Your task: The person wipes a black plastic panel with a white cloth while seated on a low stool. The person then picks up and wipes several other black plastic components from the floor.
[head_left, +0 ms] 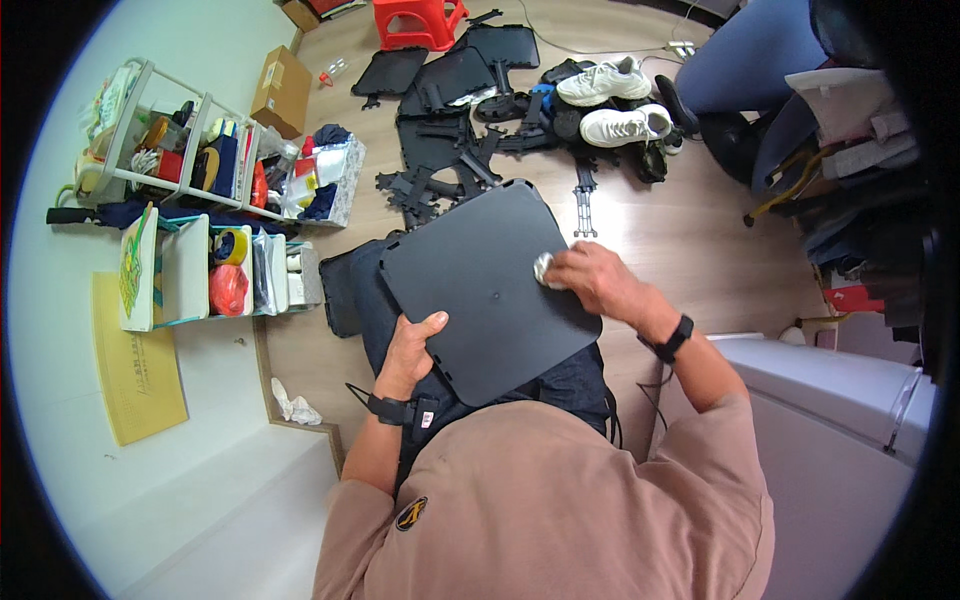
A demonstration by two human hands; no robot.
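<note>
A large dark grey plastic panel (480,310) with rounded corners rests tilted across my lap. Its left edge is gripped by my left hand (408,352), the thumb lying on top and the fingers out of sight beneath. My right hand (598,282) pinches a crumpled white cloth or tissue (543,268) against the panel's upper right surface. Both wrists wear black bands. Another dark panel (343,290) lies on the floor just left of my legs.
Ahead on the floor lie several dark panels (390,72) and black plastic connector pieces (430,190). White sneakers (625,125) sit on darker shoes at the right. Shelving racks (185,150) line the left wall; a red stool (418,22) stands far ahead. A white cabinet-like unit (810,400) is at my right.
</note>
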